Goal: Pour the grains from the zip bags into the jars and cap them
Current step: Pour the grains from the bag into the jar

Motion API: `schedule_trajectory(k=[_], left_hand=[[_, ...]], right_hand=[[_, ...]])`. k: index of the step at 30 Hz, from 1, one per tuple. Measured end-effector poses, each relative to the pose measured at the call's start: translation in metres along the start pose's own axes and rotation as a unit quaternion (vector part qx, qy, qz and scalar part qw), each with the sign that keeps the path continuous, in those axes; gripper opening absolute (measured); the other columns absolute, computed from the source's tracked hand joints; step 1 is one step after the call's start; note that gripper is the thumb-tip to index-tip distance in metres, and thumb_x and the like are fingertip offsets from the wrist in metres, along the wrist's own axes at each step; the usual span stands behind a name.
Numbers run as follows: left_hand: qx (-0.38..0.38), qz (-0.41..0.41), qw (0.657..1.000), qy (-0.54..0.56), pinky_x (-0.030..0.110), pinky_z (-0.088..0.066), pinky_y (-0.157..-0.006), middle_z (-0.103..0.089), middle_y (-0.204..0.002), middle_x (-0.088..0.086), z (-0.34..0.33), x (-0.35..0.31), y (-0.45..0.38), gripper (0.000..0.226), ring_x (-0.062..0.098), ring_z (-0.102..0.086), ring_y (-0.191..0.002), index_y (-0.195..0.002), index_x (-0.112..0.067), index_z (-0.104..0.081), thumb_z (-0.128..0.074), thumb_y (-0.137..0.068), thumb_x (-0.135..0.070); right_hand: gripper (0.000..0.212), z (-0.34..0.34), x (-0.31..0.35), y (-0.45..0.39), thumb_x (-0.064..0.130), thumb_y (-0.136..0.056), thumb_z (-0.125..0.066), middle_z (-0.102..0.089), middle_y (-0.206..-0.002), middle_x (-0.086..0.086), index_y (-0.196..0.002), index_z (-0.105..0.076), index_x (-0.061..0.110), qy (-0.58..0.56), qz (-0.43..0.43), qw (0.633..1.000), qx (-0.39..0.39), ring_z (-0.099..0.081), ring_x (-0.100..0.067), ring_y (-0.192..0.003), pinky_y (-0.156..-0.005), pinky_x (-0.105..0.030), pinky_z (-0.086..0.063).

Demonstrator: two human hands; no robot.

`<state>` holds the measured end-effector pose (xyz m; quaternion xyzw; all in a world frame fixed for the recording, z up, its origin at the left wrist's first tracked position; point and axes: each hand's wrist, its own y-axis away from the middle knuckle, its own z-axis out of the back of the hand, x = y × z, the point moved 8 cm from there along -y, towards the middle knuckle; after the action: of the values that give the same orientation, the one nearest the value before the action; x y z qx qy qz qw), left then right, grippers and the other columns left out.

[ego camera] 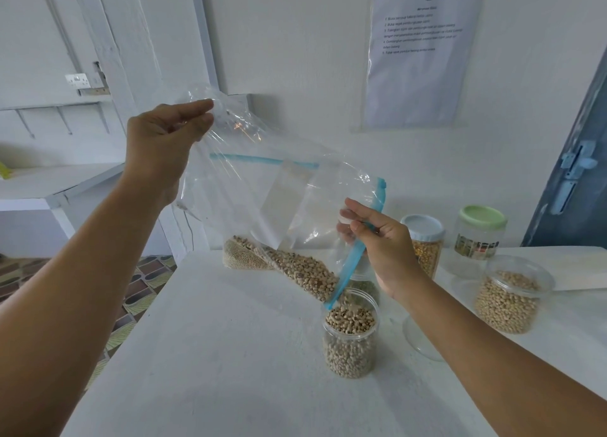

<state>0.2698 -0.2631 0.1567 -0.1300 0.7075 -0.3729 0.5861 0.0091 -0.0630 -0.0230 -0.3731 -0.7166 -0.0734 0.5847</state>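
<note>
Two hands (pixel 164 134) (pixel 377 236) tilt unlabelled zip bag (pixel 279 200) over jar (pixel 349 338).

The bag (pixel 272 187) is thin clear glossy plastic, creased, with a blue plastic zip (pixel 356 249). The jar (pixel 349 338) is clear smooth plastic. The table (pixel 230 354) looks matt white, faintly rough. The wall sheet (pixel 420 52) has a glossy sleeve.

The printed sheet (pixel 423 42) on the wall is too small to read. The right hand (pixel 382 239) hides part of a green-grain jar (pixel 366 287). The zip bag (pixel 282 200) partly covers a grain bag (pixel 241 256) behind it. Both forearms are cut off by the bottom edge.
</note>
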Motion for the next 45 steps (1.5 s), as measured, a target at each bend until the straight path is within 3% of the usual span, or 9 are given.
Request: schedule_trajectory(k=[11, 17, 22, 34, 45], left_hand=[[0.01, -0.003, 1.0, -0.002, 0.022, -0.053, -0.089, -0.079, -0.101, -0.005, -0.004, -0.005, 0.0, 0.022, 0.009, -0.068, -0.09, -0.104, -0.026, -0.081, -0.08, -0.089, -0.009], [0.006, -0.007, 1.0, -0.018, 0.02, -0.052, -0.085, -0.078, -0.098, -0.004, -0.006, -0.011, -0.001, 0.023, 0.004, -0.065, -0.08, -0.106, -0.027, -0.081, -0.081, -0.089, -0.012], [0.01, -0.005, 1.0, -0.017, 0.023, -0.053, -0.089, -0.079, -0.102, -0.001, -0.006, -0.011, 0.001, 0.022, 0.008, -0.066, -0.086, -0.104, -0.029, -0.082, -0.082, -0.088, -0.013], [0.007, -0.006, 1.0, -0.019, 0.022, -0.054, -0.091, -0.08, -0.102, -0.007, -0.007, -0.016, 0.002, 0.022, 0.007, -0.07, -0.094, -0.105, -0.026, -0.081, -0.081, -0.089, -0.011], [0.01, -0.011, 0.999, -0.032, 0.019, -0.052, -0.089, -0.078, -0.09, -0.016, -0.009, -0.018, 0.001, 0.023, 0.002, -0.068, -0.089, -0.109, -0.022, -0.079, -0.081, -0.089, -0.01]], right_hand=[[0.034, 0.003, 0.001, 0.001, -0.004, -0.102, -0.056, -0.075, -0.12, -0.007, -0.124, -0.073, 0.016, 0.001, 0.002, 1.0, 0.0, -0.073, -0.031, -0.108, -0.092, -0.031, -0.06], [0.034, 0.004, -0.002, 0.003, -0.003, -0.102, -0.056, -0.075, -0.12, -0.005, -0.124, -0.074, 0.016, 0.0, -0.003, 1.0, 0.004, -0.073, -0.031, -0.11, -0.095, -0.033, -0.059], [0.033, 0.006, -0.001, 0.004, -0.003, -0.102, -0.057, -0.074, -0.121, -0.007, -0.124, -0.074, 0.014, -0.008, -0.005, 1.0, -0.006, -0.073, -0.03, -0.109, -0.094, -0.031, -0.059], [0.033, 0.005, -0.001, 0.004, -0.004, -0.102, -0.057, -0.075, -0.119, -0.008, -0.122, -0.075, 0.014, -0.022, -0.006, 1.0, -0.005, -0.074, -0.027, -0.106, -0.093, -0.03, -0.059], [0.032, 0.007, -0.005, 0.002, -0.004, -0.101, -0.057, -0.075, -0.119, -0.008, -0.122, -0.074, 0.012, -0.021, -0.004, 1.0, -0.009, -0.074, -0.025, -0.105, -0.091, -0.03, -0.06]])
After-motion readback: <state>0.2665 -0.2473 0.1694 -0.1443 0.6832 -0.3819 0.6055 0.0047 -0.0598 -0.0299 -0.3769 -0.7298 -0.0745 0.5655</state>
